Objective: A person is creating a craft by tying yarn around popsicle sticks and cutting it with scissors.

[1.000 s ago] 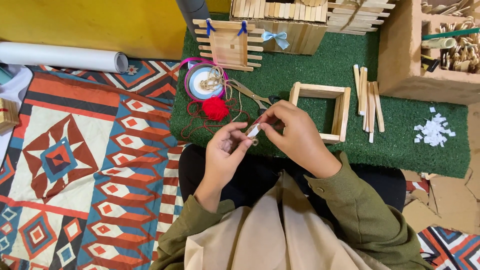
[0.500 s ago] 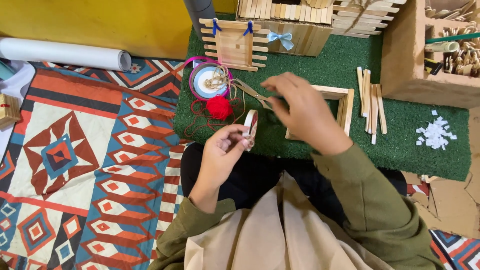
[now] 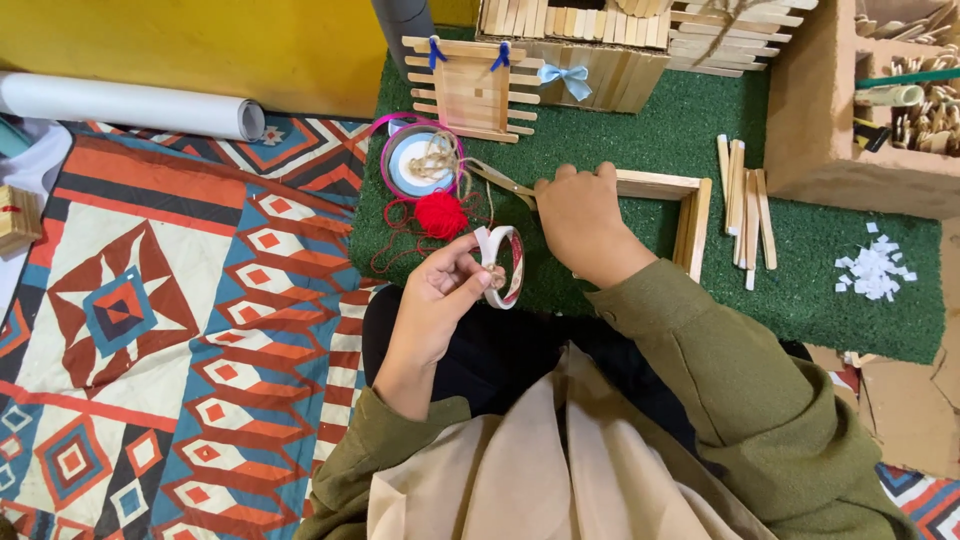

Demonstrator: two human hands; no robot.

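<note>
Seated at a green mat (image 3: 640,130), a person pinches a tape roll (image 3: 503,266) upright in the left hand (image 3: 445,295) while the right hand (image 3: 580,220), just beyond, closes on scissors (image 3: 497,180) pointing left toward red yarn (image 3: 441,214).

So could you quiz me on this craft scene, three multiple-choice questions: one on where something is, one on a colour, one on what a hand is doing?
1. Where is the yarn ball?
A. on the green mat
B. on the patterned rug
C. in the cardboard box

2. What colour is the bow on the stick house?
A. red
B. light blue
C. yellow

3. What does the left hand hold?
A. nothing
B. a tape roll
C. sticks

Answers: 1 A, it lies on the mat beside the spool. 2 B, the bow is pale blue. 3 B, fingers pinch the roll while the right hand reaches the scissors.
</note>
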